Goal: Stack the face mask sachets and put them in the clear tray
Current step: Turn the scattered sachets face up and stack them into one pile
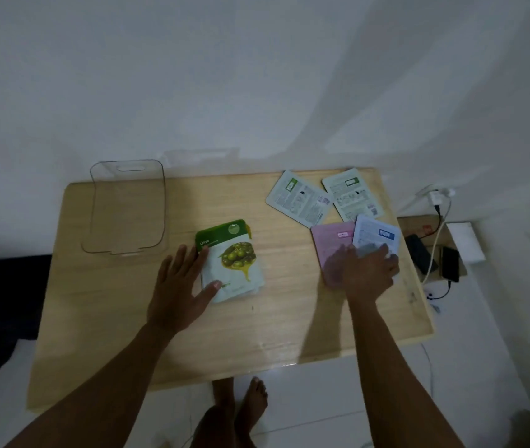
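Note:
A green olive sachet [234,263] lies face up mid-table on a small stack, and my left hand [181,286] rests flat on its left edge with fingers spread. At the right, my right hand [365,270] presses on a pink sachet [331,242] and a blue sachet [378,236] that lie side by side; whether it grips either is unclear. Two pale green sachets [299,198] [352,194] lie face down at the far right edge. The clear tray [160,202] stands empty at the far left of the table.
The wooden table [257,334] sits low against a white wall. Chargers, cables and phones [435,253] lie on the floor to its right. Dark cloth [2,305] lies to its left. My bare feet [241,402] show below the near edge.

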